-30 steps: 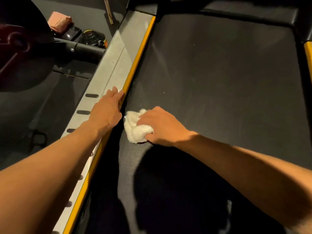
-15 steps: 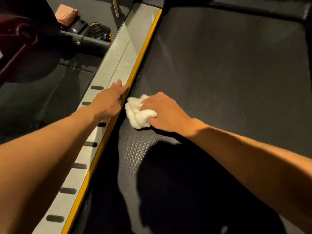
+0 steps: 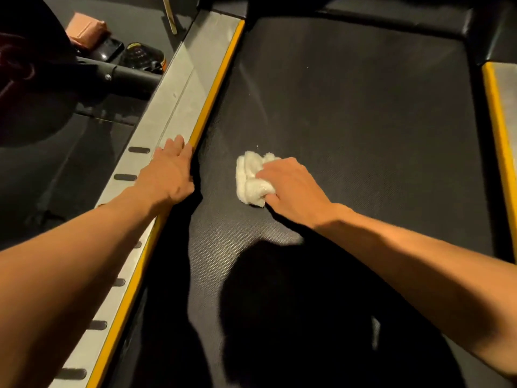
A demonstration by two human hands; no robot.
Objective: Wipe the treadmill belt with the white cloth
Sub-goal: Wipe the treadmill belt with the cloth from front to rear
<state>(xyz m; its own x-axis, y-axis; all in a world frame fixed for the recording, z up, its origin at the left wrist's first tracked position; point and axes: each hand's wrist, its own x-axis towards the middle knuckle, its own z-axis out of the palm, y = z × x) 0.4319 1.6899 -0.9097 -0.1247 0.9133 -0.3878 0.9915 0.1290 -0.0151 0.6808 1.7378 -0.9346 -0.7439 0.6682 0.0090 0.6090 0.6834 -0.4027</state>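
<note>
The right hand point(image 3: 291, 189) presses closed on the bunched white cloth point(image 3: 251, 177), likely soft and light, best gripped from above while rubbing the belt point(image 3: 363, 121)

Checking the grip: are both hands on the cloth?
No, only the right hand holds the cloth; the left hand rests on the side rail.

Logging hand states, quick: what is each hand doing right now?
Left hand: open, flat on the side rail, holding nothing.
Right hand: closed on the white cloth, on the belt.
</note>
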